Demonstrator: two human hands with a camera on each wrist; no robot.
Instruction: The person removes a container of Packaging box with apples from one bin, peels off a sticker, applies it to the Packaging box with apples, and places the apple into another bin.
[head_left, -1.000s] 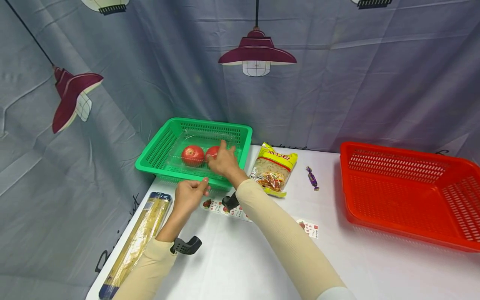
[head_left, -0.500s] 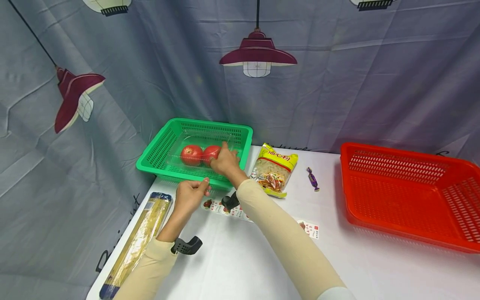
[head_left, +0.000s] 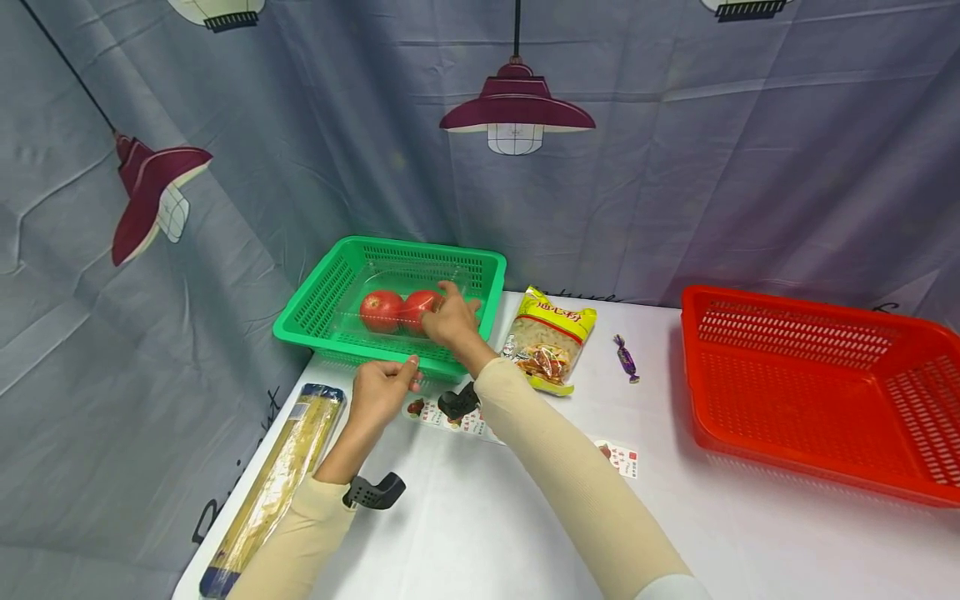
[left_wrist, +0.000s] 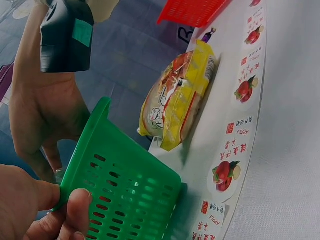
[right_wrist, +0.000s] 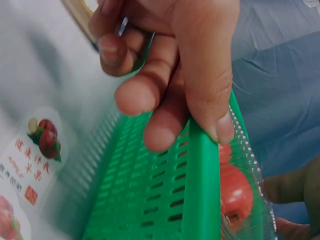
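My left hand pinches the front rim of a green plastic basket between thumb and fingers, as both wrist views show. Inside the basket lies a clear plastic box with two red apples, the left apple and the right apple, seen through its film. My right hand is over the box's right side, fingers spread, the thumb close beside the right apple. At the edge of the right wrist view, its fingertips stand by the box's beaded edge.
A strip of apple stickers lies before the basket, partly under my right wrist. A yellow macaroni bag and a purple wrapped candy lie to the right. A red basket stands far right, a spaghetti pack at left.
Both apples have shifted slightly left inside the box. My right hand has drawn a little to the right, so more of the right apple shows. The left hand stays at the rim.
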